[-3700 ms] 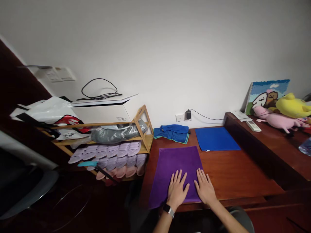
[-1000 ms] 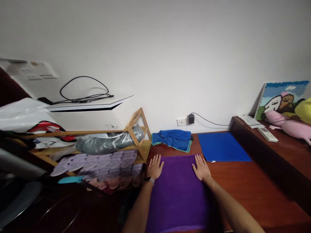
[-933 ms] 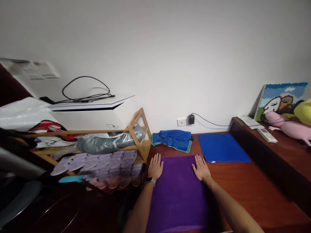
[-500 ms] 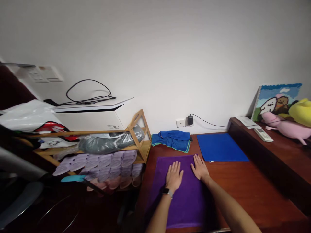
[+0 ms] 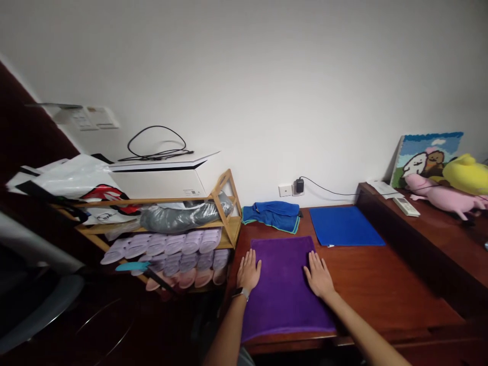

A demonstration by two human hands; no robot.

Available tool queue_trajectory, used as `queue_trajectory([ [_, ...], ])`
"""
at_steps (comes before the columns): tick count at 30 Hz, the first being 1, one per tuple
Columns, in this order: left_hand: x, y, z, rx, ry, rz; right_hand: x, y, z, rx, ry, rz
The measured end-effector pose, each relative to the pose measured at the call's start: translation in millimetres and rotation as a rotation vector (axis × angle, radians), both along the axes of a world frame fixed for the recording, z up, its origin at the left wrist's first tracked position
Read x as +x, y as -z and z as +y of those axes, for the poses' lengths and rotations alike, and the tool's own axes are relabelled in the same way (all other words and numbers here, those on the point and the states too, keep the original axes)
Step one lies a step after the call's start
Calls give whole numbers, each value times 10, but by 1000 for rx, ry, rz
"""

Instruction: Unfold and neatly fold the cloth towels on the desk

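Observation:
A purple towel (image 5: 284, 284) lies spread flat on the dark wooden desk (image 5: 373, 284) in front of me. My left hand (image 5: 249, 269) rests palm down on the towel's left edge, fingers stretched out. On the right edge lies my right hand (image 5: 317, 274), also flat and open. A watch sits on my left wrist. Neither hand holds anything.
A crumpled blue towel (image 5: 272, 213) and a flat blue cloth (image 5: 345, 226) lie behind the purple one, by a wall socket with a charger (image 5: 297, 186). A raised shelf on the right carries plush toys (image 5: 446, 195) and a remote (image 5: 406, 206). Left stands a wooden rack (image 5: 224, 203) with slippers.
Half a second ago my left hand lay in the towel's middle; it has slid out to the left edge. My right hand stays on the right edge. The view has shifted a little.

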State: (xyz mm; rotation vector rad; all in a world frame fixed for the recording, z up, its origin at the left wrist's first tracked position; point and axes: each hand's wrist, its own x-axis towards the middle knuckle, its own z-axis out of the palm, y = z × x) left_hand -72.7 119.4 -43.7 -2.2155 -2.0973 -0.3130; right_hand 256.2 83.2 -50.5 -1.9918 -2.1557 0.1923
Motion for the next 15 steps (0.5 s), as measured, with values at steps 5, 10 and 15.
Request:
queue_trajectory([
  [5,276,-156,-139,79,84,16,7,40,-319,-52,-3,21],
  [10,1354,-106,-477,48,401,-47,4,-87,-281,-79,-10,42],
  [15,1480,-14,-616,-74,344,-68,-5,-147,-320,-109,-13,37],
])
